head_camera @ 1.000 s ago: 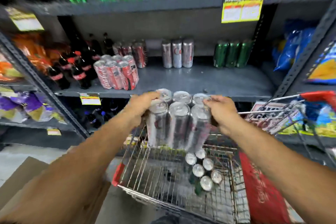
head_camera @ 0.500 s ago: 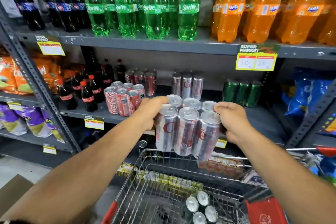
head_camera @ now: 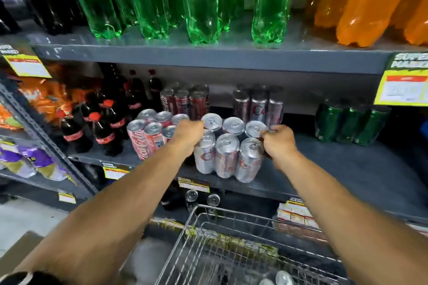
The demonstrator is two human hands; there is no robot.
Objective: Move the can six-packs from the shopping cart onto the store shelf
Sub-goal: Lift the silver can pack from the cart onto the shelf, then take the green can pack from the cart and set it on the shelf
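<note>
Head view: at frame centre we hold a silver six-pack (head_camera: pixel 228 149) by its two sides, our left hand (head_camera: pixel 187 133) closed on its left edge and our right hand (head_camera: pixel 279 142) closed on its right edge. Its base sits at the front edge of the grey shelf (head_camera: pixel 347 169), whether fully resting we cannot tell. A red six-pack (head_camera: pixel 151 132) stands just left of it. At lower centre, the wire cart (head_camera: pixel 231 245) shows can tops (head_camera: pixel 283 277) near the bottom edge.
</note>
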